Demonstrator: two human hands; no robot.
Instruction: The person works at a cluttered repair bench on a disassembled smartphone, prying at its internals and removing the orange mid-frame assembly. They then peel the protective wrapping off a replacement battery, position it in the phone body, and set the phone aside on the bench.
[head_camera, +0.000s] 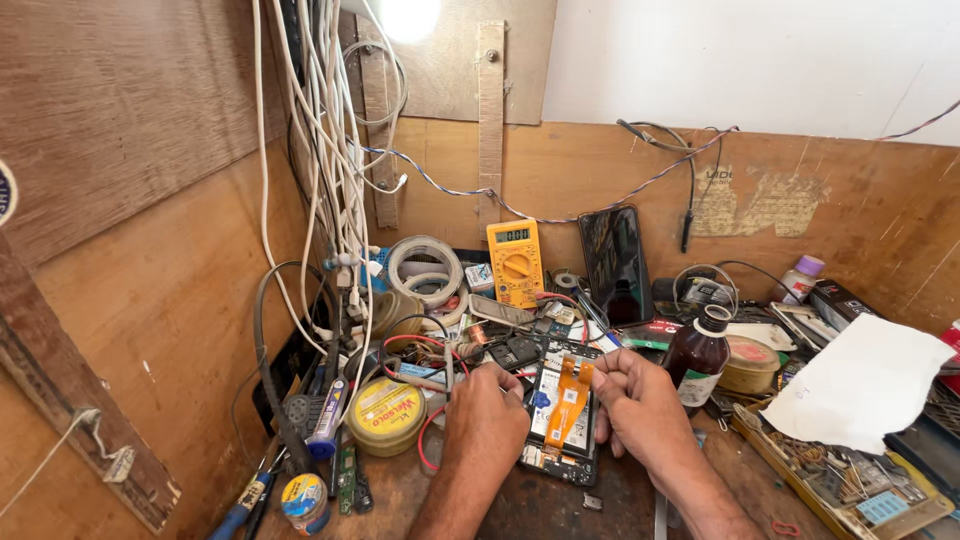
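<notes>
Opened phone (562, 420) lies flat between both hands, back cover off, orange flex cable (570, 385) running up its middle. Left hand (487, 425) sits curled at the phone's left edge, fingertips touching the frame; whether it pinches anything I can't tell. Right hand (640, 400) is at the right edge, thumb and forefinger closed on the top of the flex cable; brown bottle (698, 358) just beyond it.
</notes>
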